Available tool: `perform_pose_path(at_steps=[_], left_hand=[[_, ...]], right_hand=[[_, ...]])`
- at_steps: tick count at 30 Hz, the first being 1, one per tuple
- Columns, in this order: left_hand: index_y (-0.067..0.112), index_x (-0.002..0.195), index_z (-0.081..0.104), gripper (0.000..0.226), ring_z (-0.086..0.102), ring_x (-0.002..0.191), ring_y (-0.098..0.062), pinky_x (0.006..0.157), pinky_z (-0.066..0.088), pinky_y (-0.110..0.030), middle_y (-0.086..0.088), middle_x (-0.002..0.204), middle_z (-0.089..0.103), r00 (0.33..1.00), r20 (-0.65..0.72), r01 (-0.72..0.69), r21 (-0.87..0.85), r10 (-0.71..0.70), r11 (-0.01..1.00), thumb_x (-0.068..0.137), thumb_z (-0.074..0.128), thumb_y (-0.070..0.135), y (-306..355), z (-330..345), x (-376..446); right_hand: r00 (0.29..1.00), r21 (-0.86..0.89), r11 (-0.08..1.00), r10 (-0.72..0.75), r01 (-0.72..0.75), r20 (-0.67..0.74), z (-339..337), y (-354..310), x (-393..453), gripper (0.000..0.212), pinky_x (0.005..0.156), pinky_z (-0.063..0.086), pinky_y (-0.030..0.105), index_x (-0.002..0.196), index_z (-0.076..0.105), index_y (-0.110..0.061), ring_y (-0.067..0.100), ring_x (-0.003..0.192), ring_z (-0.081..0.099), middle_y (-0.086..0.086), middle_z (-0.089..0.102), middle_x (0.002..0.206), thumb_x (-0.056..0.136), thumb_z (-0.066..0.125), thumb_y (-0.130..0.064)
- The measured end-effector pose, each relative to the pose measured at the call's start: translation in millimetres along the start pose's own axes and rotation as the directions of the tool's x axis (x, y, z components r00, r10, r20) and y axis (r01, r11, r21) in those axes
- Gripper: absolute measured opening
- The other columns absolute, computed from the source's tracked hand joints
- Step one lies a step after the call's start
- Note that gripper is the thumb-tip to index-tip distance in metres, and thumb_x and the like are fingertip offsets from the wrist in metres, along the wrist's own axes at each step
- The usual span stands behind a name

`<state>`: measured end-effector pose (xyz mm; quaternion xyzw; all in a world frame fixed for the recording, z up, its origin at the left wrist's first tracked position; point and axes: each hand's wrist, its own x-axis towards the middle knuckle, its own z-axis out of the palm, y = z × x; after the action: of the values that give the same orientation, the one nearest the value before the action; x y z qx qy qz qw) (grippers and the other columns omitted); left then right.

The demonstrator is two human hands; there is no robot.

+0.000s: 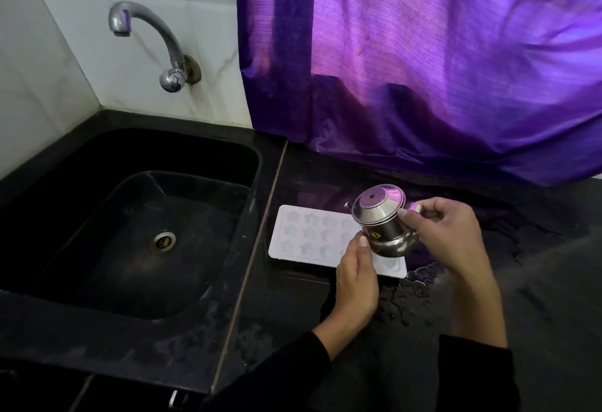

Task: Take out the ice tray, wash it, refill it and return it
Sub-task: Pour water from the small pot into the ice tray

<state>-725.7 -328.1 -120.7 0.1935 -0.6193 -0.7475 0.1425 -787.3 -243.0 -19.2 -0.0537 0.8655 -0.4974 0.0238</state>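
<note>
White ice tray (306, 236) lay flat on the black tabletop (374, 346), right of the sink (136, 232). Right hand (449, 236) gripped the steel kettle (381, 226) handle; left hand (356, 275) steadied its base, kettle tilted over the tray's right end.

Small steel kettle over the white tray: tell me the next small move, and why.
Probably tip the small steel lidded kettle a little further toward its spout, so water runs into the star-shaped cells. The right hand grips its handle, the left hand steadies its base, and it hangs tilted above the white plastic ice tray, which lies flat on the black counter beside the black sink. No stream is visible.
</note>
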Motion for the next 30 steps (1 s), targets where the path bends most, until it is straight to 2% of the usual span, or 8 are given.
perform_pose_path(at_steps=[6, 9, 14, 23, 30], left_hand=[[0.045, 0.112, 0.055, 0.029, 0.052, 0.115, 0.002, 0.105, 0.041, -0.034, 0.017, 0.117, 0.062, 1.0, -0.005, 0.015, 0.022, -0.015, 1.0, 0.102, 0.028, 0.041, -0.7, -2.4, 0.2], [0.05, 0.108, 0.054, 0.029, 0.053, 0.115, 0.0, 0.105, 0.041, -0.037, 0.014, 0.118, 0.063, 1.0, -0.004, 0.014, 0.03, -0.013, 0.999, 0.096, 0.028, 0.05, -3.7, -2.9, 1.0], [0.048, 0.109, 0.055, 0.031, 0.054, 0.115, -0.001, 0.104, 0.042, -0.038, 0.013, 0.118, 0.064, 1.0, -0.002, 0.012, 0.033, -0.012, 0.999, 0.094, 0.028, 0.052, -7.1, -2.7, 2.1], [0.045, 0.108, 0.055, 0.028, 0.054, 0.113, 0.001, 0.104, 0.042, -0.036, 0.013, 0.115, 0.064, 1.0, 0.006, 0.028, 0.037, -0.029, 0.999, 0.1, 0.028, 0.042, -5.5, -3.7, 2.6], [0.042, 0.114, 0.055, 0.03, 0.053, 0.114, 0.004, 0.104, 0.04, -0.032, 0.017, 0.116, 0.063, 0.999, 0.017, 0.027, 0.021, -0.027, 0.999, 0.102, 0.028, 0.041, -1.7, -5.4, 1.6]], right_hand=[[1.0, -0.07, 0.997, -0.012, 0.013, 0.008, 3.5, -3.4, -1.3, 0.01, 0.082, 0.056, 0.05, 0.075, 0.066, -0.022, 0.021, 0.078, 0.068, -0.004, 0.071, 0.073, 0.079, 0.075, -0.027], [1.0, -0.092, 0.996, -0.016, 0.017, 0.011, 4.1, -4.1, -2.4, 0.009, 0.081, 0.055, 0.049, 0.076, 0.067, -0.023, 0.02, 0.078, 0.068, -0.005, 0.07, 0.073, 0.079, 0.074, -0.027], [1.0, -0.119, 0.993, -0.008, 0.009, 0.005, 5.0, -4.7, -3.3, 0.01, 0.082, 0.055, 0.049, 0.076, 0.066, -0.024, 0.021, 0.079, 0.068, -0.005, 0.07, 0.074, 0.079, 0.074, -0.029], [1.0, -0.152, 0.988, -0.002, 0.002, 0.005, 7.2, -8.4, -4.3, 0.011, 0.081, 0.055, 0.049, 0.077, 0.065, -0.025, 0.021, 0.08, 0.067, -0.004, 0.07, 0.076, 0.08, 0.074, -0.032], [1.0, -0.09, 0.996, 0.024, -0.024, 0.005, 5.1, -8.4, -4.2, 0.01, 0.083, 0.055, 0.052, 0.076, 0.067, -0.022, 0.022, 0.078, 0.068, -0.003, 0.071, 0.073, 0.079, 0.074, -0.028]])
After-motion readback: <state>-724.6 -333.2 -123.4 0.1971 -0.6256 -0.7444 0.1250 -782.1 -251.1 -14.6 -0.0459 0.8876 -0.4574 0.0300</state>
